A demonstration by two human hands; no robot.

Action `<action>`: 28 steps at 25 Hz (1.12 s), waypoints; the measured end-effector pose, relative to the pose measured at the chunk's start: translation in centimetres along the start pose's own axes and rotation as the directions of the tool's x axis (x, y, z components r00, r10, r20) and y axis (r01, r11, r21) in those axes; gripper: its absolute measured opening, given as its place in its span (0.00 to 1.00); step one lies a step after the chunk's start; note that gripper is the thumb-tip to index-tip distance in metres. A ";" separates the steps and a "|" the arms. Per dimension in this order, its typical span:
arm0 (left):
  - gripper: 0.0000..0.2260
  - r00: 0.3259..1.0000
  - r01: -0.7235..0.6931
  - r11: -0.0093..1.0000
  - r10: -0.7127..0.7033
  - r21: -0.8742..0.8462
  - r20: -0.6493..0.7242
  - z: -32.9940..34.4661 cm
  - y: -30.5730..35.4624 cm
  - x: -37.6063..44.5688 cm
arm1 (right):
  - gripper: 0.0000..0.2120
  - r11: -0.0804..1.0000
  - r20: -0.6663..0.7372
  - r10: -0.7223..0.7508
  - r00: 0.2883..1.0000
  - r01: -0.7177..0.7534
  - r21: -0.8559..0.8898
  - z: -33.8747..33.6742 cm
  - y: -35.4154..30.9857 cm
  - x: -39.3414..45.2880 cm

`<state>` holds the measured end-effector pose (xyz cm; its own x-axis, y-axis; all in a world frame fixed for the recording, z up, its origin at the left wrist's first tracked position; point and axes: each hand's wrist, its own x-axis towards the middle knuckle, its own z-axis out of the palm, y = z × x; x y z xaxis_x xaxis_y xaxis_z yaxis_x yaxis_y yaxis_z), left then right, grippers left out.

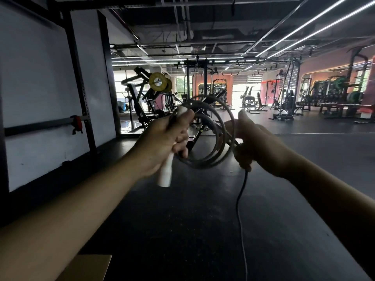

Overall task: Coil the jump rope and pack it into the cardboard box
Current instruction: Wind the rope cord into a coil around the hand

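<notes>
My left hand [166, 140] grips a white jump rope handle [165, 173] together with several grey loops of the jump rope [221, 126], held up at chest height. My right hand [257, 142] is closed on the rope at the right side of the coil. From under the right hand a loose length of rope [241, 209] hangs down and runs out of the bottom of the view. A corner of the cardboard box [89, 266] shows at the bottom left, under my left forearm. The second handle is not visible.
A dark rubber gym floor [182, 220] lies below. A black rack with a red-tipped bar [77, 123] stands along the white wall at left. Weight machines [154, 92] and benches [284, 106] fill the back of the room.
</notes>
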<state>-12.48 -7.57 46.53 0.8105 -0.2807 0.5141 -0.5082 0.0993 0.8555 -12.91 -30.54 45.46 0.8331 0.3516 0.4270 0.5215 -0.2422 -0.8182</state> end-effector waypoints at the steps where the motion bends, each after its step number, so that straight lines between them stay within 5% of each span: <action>1: 0.15 0.996 -0.023 0.990 0.009 -0.142 -0.093 0.6 -0.3 0.2 | 0.39 0.999 -0.009 -0.004 1.000 0.004 0.045 0.5 0.7 -0.2; 5: 0.18 0.859 -0.079 0.859 -0.199 -0.506 -0.472 4.0 -1.6 1.2 | 0.34 0.986 -0.070 -0.073 0.995 0.083 0.147 4.9 2.3 -0.9; 8: 0.22 0.684 -0.038 0.857 -0.353 -0.514 -0.638 6.3 -2.8 1.4 | 0.21 0.921 -0.262 -0.061 0.963 0.155 0.357 8.8 1.6 -0.9; 11: 0.23 0.690 0.013 0.917 -0.298 -0.400 -0.660 6.1 -4.0 1.1 | 0.14 0.829 -0.380 0.058 0.923 0.167 0.533 9.6 1.4 -0.3; 15: 0.15 0.875 0.016 0.932 -0.189 -0.363 -0.445 4.4 -4.7 0.0 | 0.13 0.917 -0.391 0.135 0.911 0.035 0.397 7.6 2.3 0.4; 18: 0.12 0.940 0.069 0.951 -0.164 -0.302 -0.300 1.3 -4.6 -0.7 | 0.13 0.982 -0.355 0.115 0.928 -0.052 0.182 5.4 1.4 0.7; 21: 0.23 0.984 0.096 0.969 -0.127 -0.226 -0.126 -3.0 -2.7 -0.5 | 0.14 0.987 -0.240 0.037 0.970 -0.073 -0.142 2.8 0.2 0.8; 23: 0.35 0.997 0.070 0.991 -0.067 0.117 -0.029 -4.7 -0.3 0.0 | 0.12 0.898 -0.153 -0.030 0.988 -0.040 -0.437 1.7 -0.4 1.2; 26: 0.41 0.979 -0.138 0.694 -0.013 0.706 0.204 -3.2 2.9 0.9 | 0.11 0.731 -0.010 -0.045 0.999 0.026 -0.682 1.6 -1.9 2.1; 28: 0.47 0.937 -0.268 0.453 -0.084 0.850 0.340 -0.5 3.8 1.2 | 0.12 0.646 0.053 -0.045 0.998 0.069 -0.760 2.0 -3.2 2.6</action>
<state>-13.28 -7.04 50.49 0.7028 -0.5958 0.3887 -0.6950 -0.6916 0.1966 -12.76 -27.07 48.44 0.7978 0.4095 0.4425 0.5350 -0.8192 -0.2066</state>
